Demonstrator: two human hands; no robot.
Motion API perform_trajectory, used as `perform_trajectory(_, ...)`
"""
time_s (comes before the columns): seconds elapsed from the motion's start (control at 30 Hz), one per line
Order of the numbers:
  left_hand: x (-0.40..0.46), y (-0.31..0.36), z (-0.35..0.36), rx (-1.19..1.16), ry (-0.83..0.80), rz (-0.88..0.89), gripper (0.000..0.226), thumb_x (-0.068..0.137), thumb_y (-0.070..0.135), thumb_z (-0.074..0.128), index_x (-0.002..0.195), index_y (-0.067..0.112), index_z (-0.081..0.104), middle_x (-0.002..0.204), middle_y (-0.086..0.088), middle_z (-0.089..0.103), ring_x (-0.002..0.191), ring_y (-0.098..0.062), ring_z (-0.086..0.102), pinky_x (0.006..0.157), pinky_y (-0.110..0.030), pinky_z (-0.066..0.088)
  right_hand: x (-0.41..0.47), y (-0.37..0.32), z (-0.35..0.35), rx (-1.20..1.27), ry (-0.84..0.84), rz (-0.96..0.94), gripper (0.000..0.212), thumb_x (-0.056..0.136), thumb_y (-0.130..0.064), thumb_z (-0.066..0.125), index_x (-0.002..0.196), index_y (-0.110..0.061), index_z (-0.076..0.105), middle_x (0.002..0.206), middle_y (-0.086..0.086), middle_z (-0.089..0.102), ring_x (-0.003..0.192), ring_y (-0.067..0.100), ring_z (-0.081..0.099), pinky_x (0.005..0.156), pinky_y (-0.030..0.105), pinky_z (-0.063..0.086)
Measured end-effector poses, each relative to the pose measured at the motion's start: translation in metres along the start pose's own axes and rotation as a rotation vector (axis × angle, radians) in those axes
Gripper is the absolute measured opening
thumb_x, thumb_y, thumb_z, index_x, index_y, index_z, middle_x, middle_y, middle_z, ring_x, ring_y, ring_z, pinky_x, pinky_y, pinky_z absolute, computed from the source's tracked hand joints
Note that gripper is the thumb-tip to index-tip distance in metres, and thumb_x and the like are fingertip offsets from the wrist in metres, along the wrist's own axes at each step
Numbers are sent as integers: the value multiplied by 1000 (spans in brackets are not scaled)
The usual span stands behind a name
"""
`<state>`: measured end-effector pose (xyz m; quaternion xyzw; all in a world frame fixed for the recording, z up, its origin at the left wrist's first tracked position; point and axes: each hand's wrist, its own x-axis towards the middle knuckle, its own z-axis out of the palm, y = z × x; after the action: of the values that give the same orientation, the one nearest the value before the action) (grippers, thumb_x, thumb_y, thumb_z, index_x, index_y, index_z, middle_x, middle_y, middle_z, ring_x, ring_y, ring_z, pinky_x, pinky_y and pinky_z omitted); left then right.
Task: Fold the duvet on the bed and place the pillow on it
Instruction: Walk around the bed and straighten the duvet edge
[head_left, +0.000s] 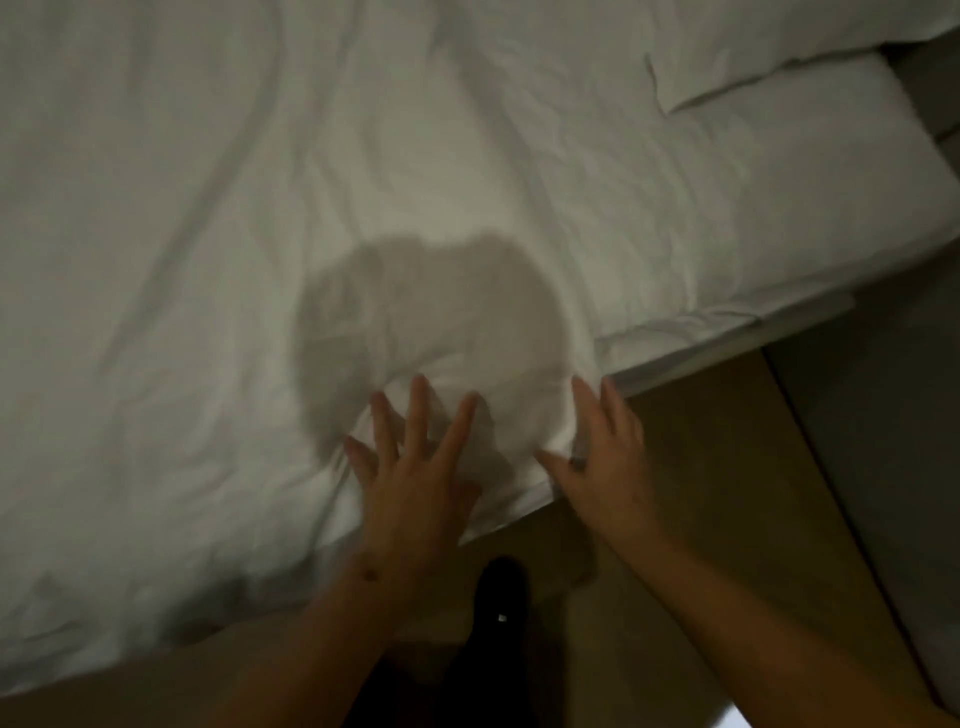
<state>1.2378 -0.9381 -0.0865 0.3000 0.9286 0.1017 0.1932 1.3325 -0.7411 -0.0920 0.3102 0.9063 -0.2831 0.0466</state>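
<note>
A white, wrinkled duvet (311, 208) covers most of the bed and fills the view. My left hand (410, 467) lies flat on the duvet near the bed's front edge, with its fingers spread and straight. My right hand (602, 457) reaches in just to its right with straight fingers, touching the duvet's edge where it hangs over the side. A shadow falls on the cloth just above both hands. At the top right lies a white pillow-like fold (779, 47); I cannot tell whether it is the pillow.
The bare mattress (831, 171) shows at the right, under the duvet's corner. Below the bed edge is a wooden floor (727, 467) with a grey strip (883, 467) at the far right. A dark foot (501, 587) stands between my forearms.
</note>
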Motion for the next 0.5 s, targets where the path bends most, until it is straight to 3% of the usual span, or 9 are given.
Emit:
perform_trajectory(0.07, 17, 8, 6, 53, -44, -65, 110, 79, 63, 67, 151, 50, -15, 164, -6, -22, 145, -48, -23, 108, -78, 7, 19, 3, 2, 288, 28, 144, 102, 68, -54, 82, 150, -30, 25, 151, 0, 34, 134, 18, 37, 106, 39, 40)
perform_trajectory(0.17, 19, 14, 13, 117, -81, -135, 124, 67, 62, 78, 153, 47, -10, 164, -9, -18, 145, -51, -18, 105, -81, 9, 29, 7, 10, 399, -45, 226, 117, 55, -60, 84, 148, -27, 22, 148, 2, 36, 132, 19, 41, 107, 40, 41)
perform_trajectory(0.27, 12, 24, 15, 122, -107, -158, 125, 70, 60, 77, 152, 46, -15, 163, -11, -23, 145, -49, -23, 108, -79, 7, 21, 19, 14, 488, -21, 310, 115, 50, -64, 81, 144, -23, 28, 141, 4, 43, 126, 21, 48, 100, 38, 46)
perform_trajectory(0.37, 12, 46, 17, 128, -126, -96, 118, 78, 64, 68, 148, 47, -27, 158, -10, -36, 141, -45, -35, 110, -76, 3, 2, 31, 16, 789, -10, 648, 107, 57, -55, 86, 143, -16, 35, 134, 2, 53, 115, 21, 57, 87, 33, 49)
perform_trajectory(0.43, 13, 62, 19, 133, -120, -34, 114, 80, 63, 67, 150, 46, -21, 159, -12, -32, 143, -45, -31, 110, -77, 5, -7, 37, 23, 942, -47, 735, 95, 59, -51, 88, 137, -20, 43, 130, -1, 59, 106, 16, 62, 80, 30, 51)
perform_trajectory(0.5, 13, 72, 22, 146, -89, -1, 112, 79, 60, 69, 154, 44, -12, 162, -16, -23, 145, -47, -24, 109, -78, 9, -17, 43, 32, 978, -45, 751, 97, 54, -54, 87, 136, -26, 42, 133, 0, 59, 108, 16, 63, 88, 37, 55)
